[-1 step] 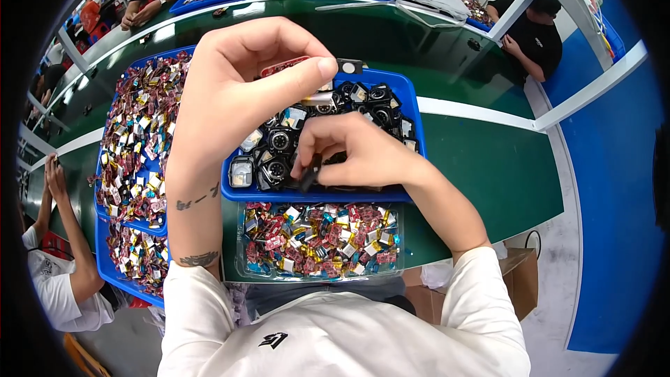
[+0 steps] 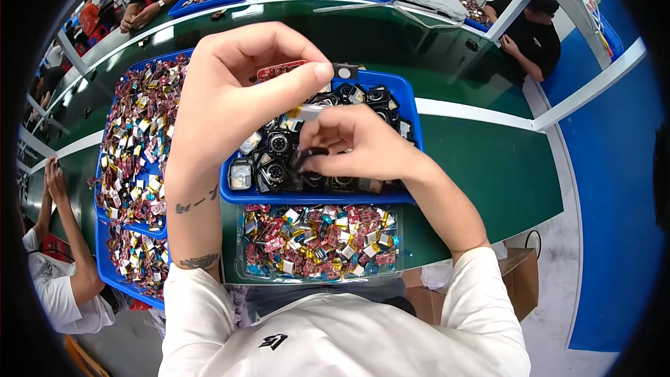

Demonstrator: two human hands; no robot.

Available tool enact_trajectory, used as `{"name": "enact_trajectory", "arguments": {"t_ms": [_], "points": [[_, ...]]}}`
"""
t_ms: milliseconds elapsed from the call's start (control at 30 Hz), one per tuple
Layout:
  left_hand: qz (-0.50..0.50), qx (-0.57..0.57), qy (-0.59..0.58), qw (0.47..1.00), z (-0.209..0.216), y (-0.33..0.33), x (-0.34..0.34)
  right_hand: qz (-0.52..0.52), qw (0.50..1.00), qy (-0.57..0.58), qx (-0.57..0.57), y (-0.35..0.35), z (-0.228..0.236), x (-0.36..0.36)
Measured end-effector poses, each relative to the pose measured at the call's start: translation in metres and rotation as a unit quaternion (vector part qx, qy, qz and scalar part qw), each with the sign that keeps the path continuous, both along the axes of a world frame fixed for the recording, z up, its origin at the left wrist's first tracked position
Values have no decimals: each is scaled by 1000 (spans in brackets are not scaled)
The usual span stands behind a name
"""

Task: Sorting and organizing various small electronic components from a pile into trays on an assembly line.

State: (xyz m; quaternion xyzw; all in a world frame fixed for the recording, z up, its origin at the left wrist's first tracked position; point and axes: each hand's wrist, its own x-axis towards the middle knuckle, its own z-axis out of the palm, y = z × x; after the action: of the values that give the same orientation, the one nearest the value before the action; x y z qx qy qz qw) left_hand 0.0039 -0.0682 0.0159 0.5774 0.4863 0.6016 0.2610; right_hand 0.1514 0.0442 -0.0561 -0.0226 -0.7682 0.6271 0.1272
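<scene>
Your left hand (image 2: 244,84) pinches a red board (image 2: 280,70) near the far edge of the blue tray (image 2: 314,198).
The red board seems light, stiff, maybe fragile; better to hold its edges. Your right hand (image 2: 359,146), fingers curled, pinches a blurred dark piece (image 2: 307,158) over the tray. Around the tray is a glossy green table (image 2: 488,174); a co-worker (image 2: 537,42) is beyond, to its right.

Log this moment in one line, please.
left hand: holds red board; right hand: holds blurred black piece; beneath: blue tray, black casings; nearer: clear tray, mixed parts
</scene>
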Motion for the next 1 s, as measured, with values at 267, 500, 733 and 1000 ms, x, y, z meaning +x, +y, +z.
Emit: {"name": "enact_trajectory", "arguments": {"t_ms": [267, 500, 733, 1000], "points": [[102, -50, 138, 984, -14, 13, 8, -170, 979, 78, -82, 14, 24, 14], [147, -29, 170, 974, -18, 18, 16, -172, 976, 95, -92, 6, 32, 16], [148, -44, 163, 974, -18, 18, 17, -182, 978, 83, -66, 5, 30, 16], [174, -18, 130, 976, -22, 20, 25, -209, 966, 151, -26, 2, 26, 13]]}}
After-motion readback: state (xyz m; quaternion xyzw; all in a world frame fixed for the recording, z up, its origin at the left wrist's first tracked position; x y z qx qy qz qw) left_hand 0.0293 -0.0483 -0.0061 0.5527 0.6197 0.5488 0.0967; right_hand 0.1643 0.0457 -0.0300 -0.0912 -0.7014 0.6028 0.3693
